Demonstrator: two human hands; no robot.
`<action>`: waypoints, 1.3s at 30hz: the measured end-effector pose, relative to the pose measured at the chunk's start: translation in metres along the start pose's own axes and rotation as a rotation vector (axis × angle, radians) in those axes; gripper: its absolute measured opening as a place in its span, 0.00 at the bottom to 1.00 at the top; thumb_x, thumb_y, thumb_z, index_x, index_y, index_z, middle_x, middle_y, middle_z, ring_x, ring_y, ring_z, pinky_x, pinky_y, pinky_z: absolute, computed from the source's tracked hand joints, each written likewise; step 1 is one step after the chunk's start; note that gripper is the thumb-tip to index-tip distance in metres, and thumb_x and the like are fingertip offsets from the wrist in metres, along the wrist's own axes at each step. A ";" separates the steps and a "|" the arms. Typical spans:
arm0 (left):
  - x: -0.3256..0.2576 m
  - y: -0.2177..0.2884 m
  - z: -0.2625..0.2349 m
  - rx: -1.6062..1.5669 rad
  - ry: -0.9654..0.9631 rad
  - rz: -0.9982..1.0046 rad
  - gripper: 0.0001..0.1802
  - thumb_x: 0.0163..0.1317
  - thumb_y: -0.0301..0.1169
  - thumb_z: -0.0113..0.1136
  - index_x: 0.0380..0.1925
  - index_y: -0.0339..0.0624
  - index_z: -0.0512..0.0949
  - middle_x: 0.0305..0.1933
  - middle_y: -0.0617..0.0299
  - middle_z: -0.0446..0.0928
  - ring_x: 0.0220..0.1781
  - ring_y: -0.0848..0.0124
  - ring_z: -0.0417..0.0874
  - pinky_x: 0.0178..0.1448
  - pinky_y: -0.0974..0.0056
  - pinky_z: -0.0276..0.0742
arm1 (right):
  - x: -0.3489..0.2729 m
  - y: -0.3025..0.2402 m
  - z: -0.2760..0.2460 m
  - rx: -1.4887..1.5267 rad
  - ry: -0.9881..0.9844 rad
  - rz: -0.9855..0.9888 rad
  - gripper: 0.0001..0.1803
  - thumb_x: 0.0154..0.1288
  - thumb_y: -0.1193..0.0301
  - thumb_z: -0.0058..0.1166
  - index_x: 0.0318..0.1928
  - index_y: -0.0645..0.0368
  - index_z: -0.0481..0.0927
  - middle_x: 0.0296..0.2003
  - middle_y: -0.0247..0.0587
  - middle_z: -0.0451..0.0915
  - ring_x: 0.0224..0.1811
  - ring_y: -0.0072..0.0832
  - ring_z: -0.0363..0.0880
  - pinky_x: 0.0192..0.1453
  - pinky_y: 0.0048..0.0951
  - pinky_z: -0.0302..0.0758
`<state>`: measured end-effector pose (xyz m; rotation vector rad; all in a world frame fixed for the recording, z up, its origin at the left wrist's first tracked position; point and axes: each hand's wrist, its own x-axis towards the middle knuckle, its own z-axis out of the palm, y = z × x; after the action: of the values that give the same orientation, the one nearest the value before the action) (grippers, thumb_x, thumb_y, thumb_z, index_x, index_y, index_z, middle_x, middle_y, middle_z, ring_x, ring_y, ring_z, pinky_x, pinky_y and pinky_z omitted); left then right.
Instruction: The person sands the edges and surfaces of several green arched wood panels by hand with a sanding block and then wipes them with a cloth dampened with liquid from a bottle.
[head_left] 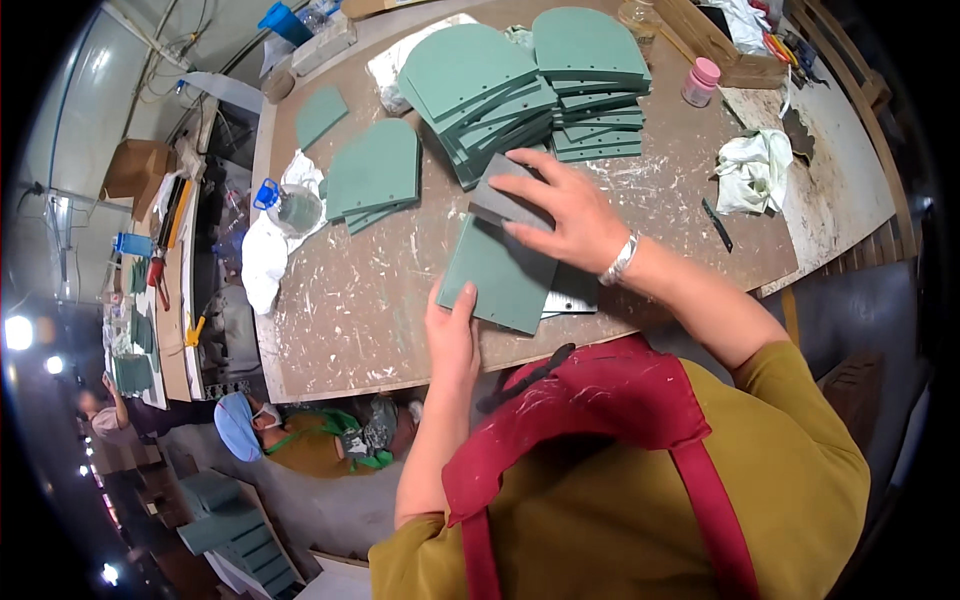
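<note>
Panel (503,265) pinched by left grip (453,335), grey sanding block (497,205) clasped in right grip (583,212), stacked green panels (532,95) beyond both.

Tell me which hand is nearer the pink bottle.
Right. Your right hand, holding the gray block, is below-left of the pink bottle; your left hand, holding the green panel, is farther below-left.

The brown worktable (350,330) is flecked with white. At its far middle stand two uneven green panel stacks, a left stack (468,72) and a right stack (590,45). Left of these lie a lower stack (375,168) and a single green piece (320,116); a white cloth (262,265) lies at the left edge. Rightward sit a pink jar (701,84), a black tool (717,225) and a crumpled pale rag (752,172).
</note>
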<state>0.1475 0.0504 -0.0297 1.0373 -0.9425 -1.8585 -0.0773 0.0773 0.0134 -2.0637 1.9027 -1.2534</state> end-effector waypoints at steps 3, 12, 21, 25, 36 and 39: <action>0.003 0.003 0.001 0.016 0.011 -0.071 0.23 0.67 0.27 0.59 0.62 0.35 0.68 0.54 0.59 0.77 0.54 0.70 0.78 0.58 0.66 0.75 | -0.013 0.007 0.001 0.179 -0.010 0.175 0.26 0.59 0.59 0.62 0.59 0.48 0.77 0.62 0.52 0.70 0.60 0.50 0.73 0.64 0.43 0.71; 0.029 -0.009 -0.031 0.121 -0.020 -0.214 0.22 0.68 0.32 0.61 0.58 0.34 0.72 0.47 0.59 0.80 0.46 0.71 0.82 0.47 0.65 0.80 | -0.061 0.069 0.013 0.317 0.021 0.521 0.28 0.63 0.59 0.61 0.60 0.60 0.76 0.58 0.50 0.74 0.61 0.42 0.74 0.66 0.35 0.68; 0.012 -0.005 -0.028 0.659 -0.171 0.056 0.15 0.67 0.28 0.60 0.50 0.33 0.72 0.40 0.59 0.81 0.35 0.81 0.75 0.35 0.72 0.72 | -0.009 -0.041 0.038 -0.127 -0.314 -0.092 0.26 0.57 0.55 0.61 0.56 0.46 0.77 0.64 0.52 0.68 0.62 0.46 0.73 0.63 0.49 0.70; 0.008 -0.010 -0.032 0.723 -0.168 0.223 0.14 0.68 0.28 0.59 0.50 0.32 0.73 0.43 0.58 0.80 0.35 0.80 0.76 0.33 0.72 0.72 | -0.013 0.023 0.027 -0.116 -0.145 0.341 0.26 0.60 0.57 0.59 0.58 0.50 0.77 0.62 0.53 0.70 0.61 0.49 0.73 0.64 0.43 0.71; 0.029 -0.020 -0.039 0.456 -0.147 -0.134 0.20 0.71 0.34 0.55 0.56 0.33 0.68 0.48 0.58 0.79 0.40 0.77 0.77 0.36 0.72 0.74 | -0.045 0.042 0.033 -0.222 -0.153 0.355 0.29 0.61 0.56 0.59 0.60 0.54 0.76 0.63 0.53 0.71 0.62 0.50 0.73 0.65 0.40 0.71; 0.035 -0.016 -0.049 0.665 -0.248 -0.106 0.19 0.72 0.39 0.54 0.51 0.34 0.71 0.42 0.56 0.78 0.36 0.71 0.79 0.39 0.67 0.76 | -0.066 0.066 -0.002 -0.180 -0.024 0.599 0.28 0.62 0.57 0.59 0.61 0.55 0.75 0.62 0.53 0.72 0.61 0.49 0.73 0.65 0.40 0.71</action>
<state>0.1742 0.0148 -0.0731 1.2673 -1.7591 -1.8219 -0.1246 0.1192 -0.0549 -1.3710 2.4300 -0.9311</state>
